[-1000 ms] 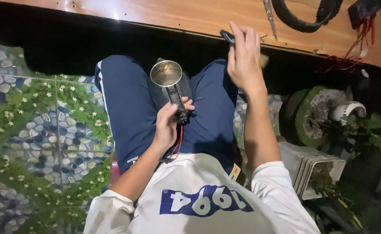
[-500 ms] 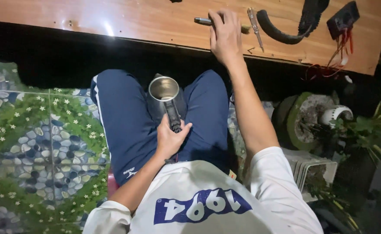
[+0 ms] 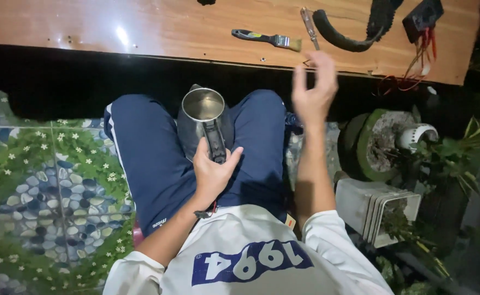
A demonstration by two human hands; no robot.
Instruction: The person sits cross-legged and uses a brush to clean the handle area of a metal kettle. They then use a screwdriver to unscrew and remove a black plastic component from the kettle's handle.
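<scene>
On lap, kettle [image 3: 204, 123] upright between my knees, left hand [image 3: 212, 172] gripping its handle. Right hand [image 3: 313, 90] now off surface [image 3: 141, 27], fingers spread, empty; brush [image 3: 264, 38] left lying up there, so brushing looks finished.

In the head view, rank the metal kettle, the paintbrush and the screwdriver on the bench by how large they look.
1. Metal kettle, held at its handle by the left hand; it is nearer the camera, which inflates it.
2. Paintbrush.
3. Screwdriver, seemingly shorter and thinner than the brush, though not by much.
</scene>
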